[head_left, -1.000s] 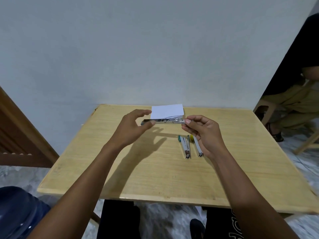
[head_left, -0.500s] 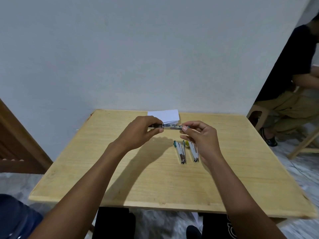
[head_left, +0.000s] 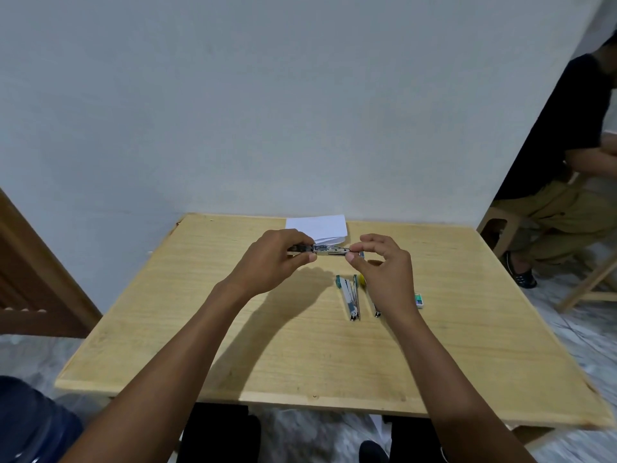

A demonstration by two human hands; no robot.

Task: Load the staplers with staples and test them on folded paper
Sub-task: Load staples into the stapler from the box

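Observation:
I hold a small metal stapler (head_left: 329, 251) level above the wooden table (head_left: 267, 345). My left hand (head_left: 277, 259) grips its left end, and my right hand (head_left: 380, 262) pinches its right end between thumb and fingers. Folded white paper (head_left: 317, 227) lies at the table's far edge behind the stapler. A green-ended stapler (head_left: 349, 297) lies on the table below my hands. Beside it a yellow-ended stapler (head_left: 370, 300) lies partly hidden under my right hand. A small green-and-white staple box (head_left: 419, 300) rests to the right of my right wrist.
A grey wall stands right behind the table. A seated person (head_left: 567, 182) is at the right, on a stool with another wooden chair leg nearby. A wooden frame (head_left: 30, 279) stands at the left, and a dark blue object (head_left: 30, 422) sits at the bottom left.
My left hand has closed around the left end of the held stapler, and both hands have drawn slightly closer together. The staple box has come into view beside my right wrist.

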